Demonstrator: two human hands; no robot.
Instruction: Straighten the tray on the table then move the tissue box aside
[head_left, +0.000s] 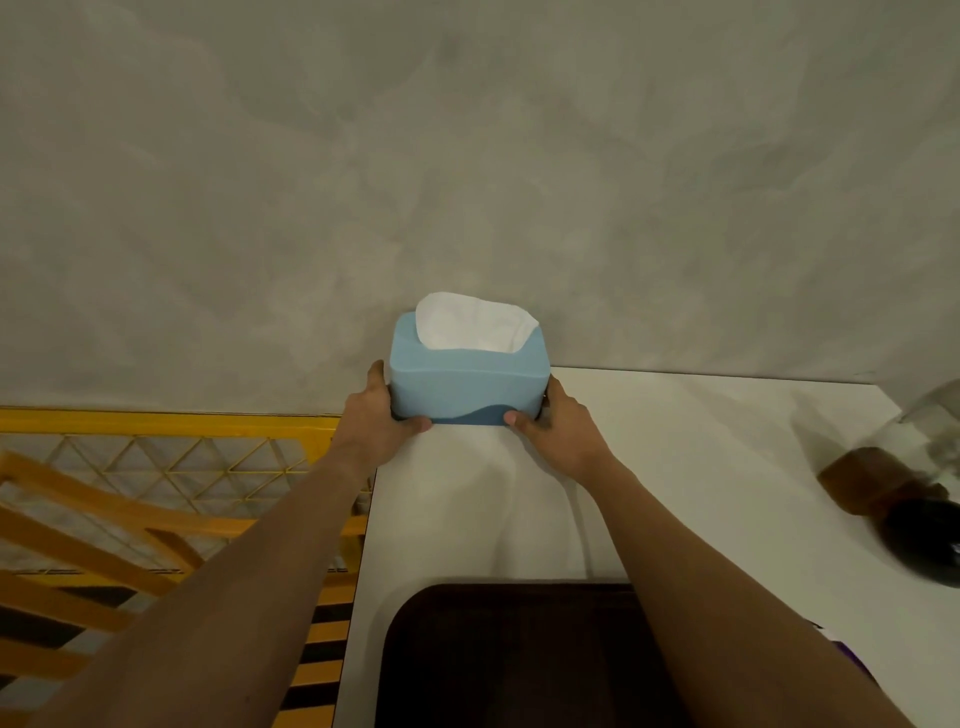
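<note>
A light blue tissue box with a white tissue sticking out of its top stands at the far left corner of the white table, against the grey wall. My left hand grips its left end and my right hand grips its right end, thumbs on the near face. A dark brown tray lies at the table's near edge, its sides roughly parallel to the table edge; my right forearm covers its right part.
A yellow metal frame with a triangular mesh and orange wooden slats stand left of the table. A blurred brown and black bottle-like object lies at the table's right edge. A grey wall backs the table.
</note>
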